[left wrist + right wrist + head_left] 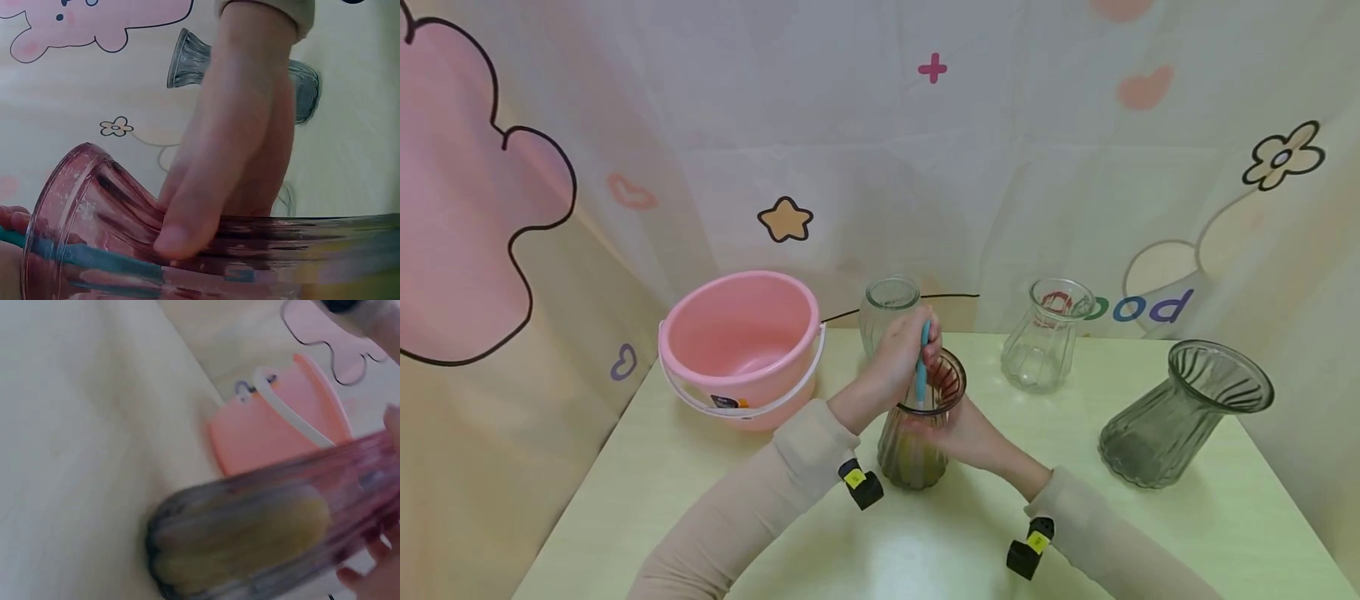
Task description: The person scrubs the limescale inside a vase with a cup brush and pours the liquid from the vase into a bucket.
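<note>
A ribbed, reddish-brown glass vase [916, 462] with a flared rim stands tilted between the hands. My left hand [891, 354] grips the teal handle of a sponge bottle brush [921, 379] above the vase's mouth. The handle runs down through the neck, and the yellow sponge head [250, 537] shows through the glass near the base in the right wrist view. My right hand [966, 433] holds the vase round its body just below the flare; in the left wrist view its thumb lies along the glass. The fingers behind the vase are partly hidden.
A pink bucket [741, 287] with a white handle stands to the left. Behind the hands is a clear glass vase [891, 296]; another clear vase [1037, 358] stands back right. At the right is a grey glass vase [1150, 433]. A printed curtain [865, 108] hangs behind the table.
</note>
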The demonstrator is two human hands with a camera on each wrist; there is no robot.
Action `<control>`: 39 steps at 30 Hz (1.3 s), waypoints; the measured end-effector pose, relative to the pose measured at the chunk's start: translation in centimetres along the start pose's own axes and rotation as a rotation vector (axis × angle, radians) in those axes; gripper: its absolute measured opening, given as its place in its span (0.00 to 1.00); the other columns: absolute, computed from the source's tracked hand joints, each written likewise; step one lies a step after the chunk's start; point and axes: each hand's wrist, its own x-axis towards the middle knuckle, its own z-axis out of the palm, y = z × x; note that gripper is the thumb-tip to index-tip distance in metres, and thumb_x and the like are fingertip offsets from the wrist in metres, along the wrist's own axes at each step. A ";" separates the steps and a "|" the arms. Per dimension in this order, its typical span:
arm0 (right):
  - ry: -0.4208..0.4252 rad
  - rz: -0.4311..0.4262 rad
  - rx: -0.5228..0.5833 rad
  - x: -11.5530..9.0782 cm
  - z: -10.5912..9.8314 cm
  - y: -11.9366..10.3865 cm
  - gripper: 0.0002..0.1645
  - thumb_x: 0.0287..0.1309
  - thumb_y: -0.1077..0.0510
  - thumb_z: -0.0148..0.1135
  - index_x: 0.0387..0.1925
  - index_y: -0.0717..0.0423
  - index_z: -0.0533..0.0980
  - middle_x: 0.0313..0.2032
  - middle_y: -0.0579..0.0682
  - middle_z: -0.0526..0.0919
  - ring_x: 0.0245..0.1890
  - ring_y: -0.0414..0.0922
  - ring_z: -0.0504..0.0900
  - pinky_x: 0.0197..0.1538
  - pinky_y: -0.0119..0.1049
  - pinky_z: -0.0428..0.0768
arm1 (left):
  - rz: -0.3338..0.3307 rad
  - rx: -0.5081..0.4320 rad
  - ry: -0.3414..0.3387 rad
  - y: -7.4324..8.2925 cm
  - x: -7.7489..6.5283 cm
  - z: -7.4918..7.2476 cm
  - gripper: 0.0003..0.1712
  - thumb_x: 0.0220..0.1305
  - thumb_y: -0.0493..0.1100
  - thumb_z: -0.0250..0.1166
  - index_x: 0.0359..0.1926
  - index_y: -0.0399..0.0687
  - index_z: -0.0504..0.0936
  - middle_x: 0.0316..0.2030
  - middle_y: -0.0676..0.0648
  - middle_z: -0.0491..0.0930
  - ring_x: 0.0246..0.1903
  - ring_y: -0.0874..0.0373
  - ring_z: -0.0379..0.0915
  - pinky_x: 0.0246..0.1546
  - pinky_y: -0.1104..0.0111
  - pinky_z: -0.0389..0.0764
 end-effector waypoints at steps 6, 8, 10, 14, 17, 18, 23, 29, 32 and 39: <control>-0.201 0.120 0.052 0.0 -2.1 0.9 0.37 0.58 0.54 0.59 0.65 0.48 0.53 0.64 0.49 0.59 0.65 0.49 0.57 0.64 0.53 0.58 | 0.005 -0.010 -0.001 0.0 0.0 -0.1 0.19 0.67 0.42 0.39 0.19 0.44 0.61 0.14 0.52 0.59 0.16 0.58 0.53 0.20 0.69 0.57; -0.244 0.128 0.064 0.2 -2.4 1.1 0.36 0.58 0.55 0.59 0.65 0.50 0.54 0.64 0.50 0.59 0.66 0.49 0.56 0.65 0.52 0.57 | 0.006 0.001 -0.001 0.0 0.0 -0.1 0.19 0.67 0.43 0.40 0.19 0.44 0.61 0.14 0.52 0.59 0.16 0.58 0.52 0.20 0.69 0.57; -0.270 0.134 0.068 0.3 -2.7 1.2 0.34 0.58 0.56 0.59 0.63 0.51 0.56 0.63 0.50 0.62 0.65 0.49 0.58 0.64 0.51 0.58 | 0.008 0.007 -0.002 0.0 -0.1 -0.1 0.19 0.67 0.45 0.39 0.19 0.45 0.61 0.14 0.52 0.58 0.17 0.57 0.52 0.19 0.69 0.56; -0.275 0.145 0.075 0.5 -2.7 1.5 0.29 0.57 0.57 0.61 0.59 0.51 0.63 0.56 0.50 0.69 0.58 0.47 0.65 0.61 0.48 0.62 | -0.008 0.021 0.011 0.2 -0.3 0.3 0.18 0.65 0.44 0.41 0.18 0.45 0.61 0.14 0.52 0.59 0.17 0.56 0.51 0.18 0.69 0.54; -0.255 0.149 0.080 0.4 -2.6 1.6 0.25 0.56 0.57 0.62 0.55 0.51 0.66 0.52 0.49 0.72 0.53 0.46 0.68 0.57 0.46 0.65 | -0.014 0.040 0.012 0.5 -0.6 0.7 0.16 0.62 0.44 0.41 0.18 0.45 0.62 0.14 0.52 0.59 0.17 0.57 0.51 0.18 0.69 0.53; -0.246 0.147 0.074 0.4 -2.4 1.7 0.25 0.56 0.56 0.62 0.54 0.51 0.66 0.51 0.47 0.73 0.53 0.46 0.68 0.57 0.46 0.65 | -0.016 0.038 0.013 0.6 -0.6 0.8 0.16 0.62 0.44 0.41 0.19 0.45 0.62 0.14 0.52 0.59 0.16 0.57 0.51 0.18 0.69 0.53; -0.205 0.141 0.062 0.3 -2.0 1.7 0.26 0.54 0.54 0.64 0.54 0.51 0.67 0.51 0.46 0.74 0.54 0.45 0.69 0.58 0.46 0.66 | -0.005 -0.007 0.013 1.7 -0.5 1.0 0.17 0.63 0.44 0.42 0.18 0.46 0.62 0.13 0.53 0.59 0.14 0.59 0.49 0.16 0.70 0.51; -0.155 0.135 0.051 0.3 -1.7 1.5 0.31 0.51 0.54 0.66 0.56 0.50 0.65 0.51 0.47 0.75 0.53 0.45 0.70 0.57 0.45 0.67 | 0.049 -0.081 0.017 4.8 -0.3 1.2 0.17 0.63 0.41 0.42 0.16 0.46 0.62 0.12 0.53 0.58 0.15 0.60 0.51 0.20 0.71 0.54; -0.134 0.138 0.052 0.4 -1.6 1.4 0.34 0.51 0.57 0.67 0.58 0.52 0.63 0.50 0.49 0.74 0.51 0.46 0.71 0.55 0.44 0.69 | 0.076 -0.103 0.024 6.6 -0.3 1.3 0.17 0.62 0.40 0.43 0.16 0.45 0.62 0.12 0.53 0.58 0.16 0.60 0.52 0.22 0.71 0.56; -0.120 0.142 0.048 0.7 -1.3 1.5 0.41 0.46 0.55 0.70 0.60 0.52 0.60 0.52 0.49 0.72 0.54 0.46 0.69 0.58 0.47 0.66 | 0.070 -0.126 0.039 8.7 0.1 1.2 0.18 0.64 0.40 0.42 0.16 0.46 0.63 0.12 0.53 0.57 0.16 0.60 0.52 0.22 0.71 0.56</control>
